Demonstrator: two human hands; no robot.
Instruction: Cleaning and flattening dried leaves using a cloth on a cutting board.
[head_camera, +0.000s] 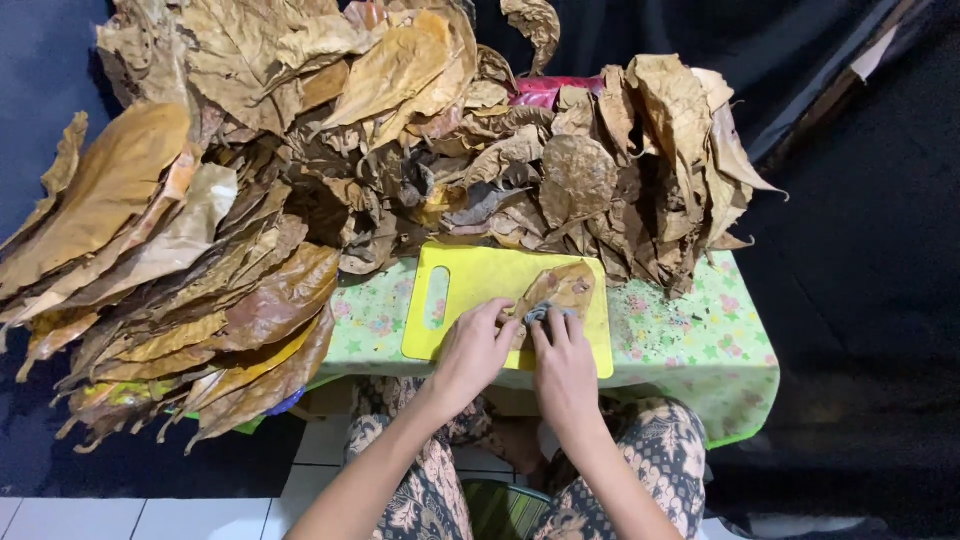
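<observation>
- Left hand (472, 352) lay palm down, fingers curled forward.
- Right hand (563, 360) sat just beside it, fingers pressed down.
- Both forearms reached forward, converging.

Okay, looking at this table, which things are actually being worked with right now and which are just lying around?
In use:
left hand
right hand
dry leaf on the board
small grey thing under the fingers, too small to tell what
yellow cutting board

Lying about:
heaps of dry leaves
flowered table cover
red packet behind the leaves
</observation>
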